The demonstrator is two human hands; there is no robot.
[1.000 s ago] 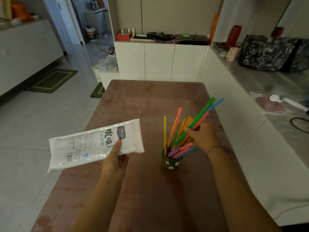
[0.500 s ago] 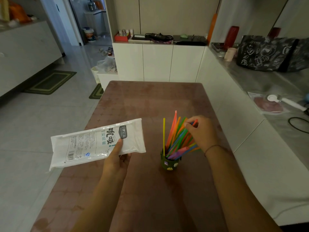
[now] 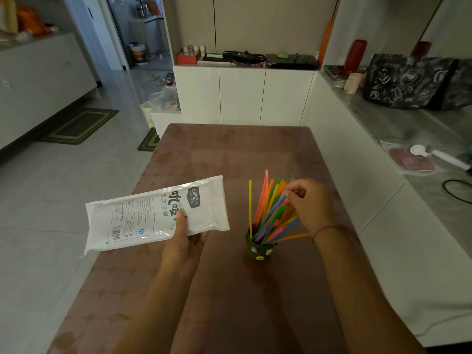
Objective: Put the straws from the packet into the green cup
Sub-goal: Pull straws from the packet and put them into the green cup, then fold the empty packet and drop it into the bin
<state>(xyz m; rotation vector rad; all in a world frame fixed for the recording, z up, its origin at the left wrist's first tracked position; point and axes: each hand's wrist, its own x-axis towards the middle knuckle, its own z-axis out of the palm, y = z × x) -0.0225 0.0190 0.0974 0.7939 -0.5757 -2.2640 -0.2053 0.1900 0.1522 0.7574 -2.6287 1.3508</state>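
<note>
A small green cup (image 3: 258,250) stands on the brown table (image 3: 229,290), a little right of the middle. Many coloured straws (image 3: 268,208) stick out of it, fanned upward and to the right; one yellow straw stands upright at the left. My right hand (image 3: 310,208) is at the right side of the bunch, its fingertips pinched on the upper ends of a few straws. My left hand (image 3: 185,242) holds the flat white plastic straw packet (image 3: 155,215) above the table's left edge, thumb on top.
A white counter (image 3: 408,129) runs along the table's right side, with a dark printed bag (image 3: 408,83), a red bottle (image 3: 353,57) and a black cable (image 3: 457,191). White cabinets (image 3: 242,95) stand beyond the far end. Tiled floor lies to the left.
My right hand has pushed the leaning straws from far right to more upright and slid up to their tips. The packet in my left hand has barely moved.
</note>
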